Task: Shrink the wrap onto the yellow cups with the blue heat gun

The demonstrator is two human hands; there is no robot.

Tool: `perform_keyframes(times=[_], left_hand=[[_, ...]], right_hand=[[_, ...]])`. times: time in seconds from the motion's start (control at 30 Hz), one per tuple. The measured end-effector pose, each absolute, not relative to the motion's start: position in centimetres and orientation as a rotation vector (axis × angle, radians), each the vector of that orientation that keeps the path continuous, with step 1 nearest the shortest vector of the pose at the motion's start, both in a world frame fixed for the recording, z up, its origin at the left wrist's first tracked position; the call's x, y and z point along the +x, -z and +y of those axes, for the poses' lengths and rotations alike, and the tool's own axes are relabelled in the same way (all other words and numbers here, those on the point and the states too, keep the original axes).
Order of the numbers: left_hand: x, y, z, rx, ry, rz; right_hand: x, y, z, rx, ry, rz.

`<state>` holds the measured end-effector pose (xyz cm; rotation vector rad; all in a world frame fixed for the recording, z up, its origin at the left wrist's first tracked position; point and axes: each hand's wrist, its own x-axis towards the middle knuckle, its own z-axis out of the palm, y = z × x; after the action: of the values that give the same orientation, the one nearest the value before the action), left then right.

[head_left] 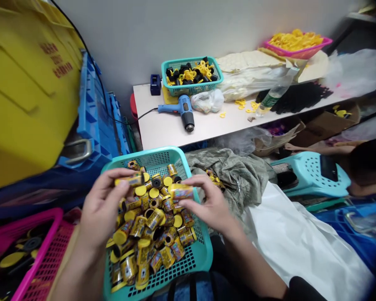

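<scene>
My left hand [108,200] is closed on a small yellow-capped cylinder [130,180] with a printed wrap, held level above a teal plastic basket [198,253]. A similar printed cylinder [181,192] sits between the thumb and fingers of my right hand [208,205], over the basket's right side. Below both hands lie many more of these cylinders [155,219], jumbled in the basket. Some show yellow caps, others dark open ends. The basket rests close against my lap.
A blue heat gun [184,109] and a teal basket of black and yellow parts [217,75] stand on the white table [150,129]. Left are a pink basket [54,217] and blue crates [95,113]. A person's arm [326,148] shows at right, near a teal stool [310,175].
</scene>
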<state>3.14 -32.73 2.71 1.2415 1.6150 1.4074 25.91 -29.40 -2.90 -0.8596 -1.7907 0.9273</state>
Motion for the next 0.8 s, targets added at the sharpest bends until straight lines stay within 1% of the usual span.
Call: perform_keyframes(times=[0.07,0.1,0.17,0.23,0.3,0.4,0.47,0.53,0.67,0.8], left_hand=[[1.4,-2.7,-32.5,1.118,-1.509,1.662],[0.5,-2.6,-32.3,1.125,-1.496,1.727],[-0.8,-2.2,-31.6,1.275,-1.329,1.95],[-1.7,-1.8,-30.4,1.518,-1.025,2.197],[-2.0,-1.2,-29.1,1.761,-0.64,2.357],[-1.5,-0.5,-27.3,2.027,-0.075,2.361],[-0.9,-0.1,-26.6,2.11,0.125,2.304],[-0.6,0.0,-26.2,2.133,0.166,2.278],[-1.3,-0.3,-26.9,2.093,0.072,2.28],[-2.7,-0.3,-28.7,1.946,-0.313,2.223]], right_hand=[[25.1,3.1,-28.3,-0.873,-0.827,-2.117],[24.5,3.2,-27.5,-0.933,-0.777,-2.277],[22.9,3.3,-25.4,-1.163,-0.668,-2.495],[21.1,3.5,-23.1,-1.325,-0.575,-2.615],[19.2,3.8,-21.2,-1.301,-0.531,-2.738],[17.2,4.1,-19.7,-1.211,-0.457,-2.953],[16.6,4.0,-19.3,-1.202,-0.407,-3.053],[16.6,3.7,-19.0,-1.194,-0.36,-3.11],[18.0,2.6,-18.8,-1.185,-0.301,-3.108],[19.6,1.9,-19.5,-1.252,-0.362,-3.091]])
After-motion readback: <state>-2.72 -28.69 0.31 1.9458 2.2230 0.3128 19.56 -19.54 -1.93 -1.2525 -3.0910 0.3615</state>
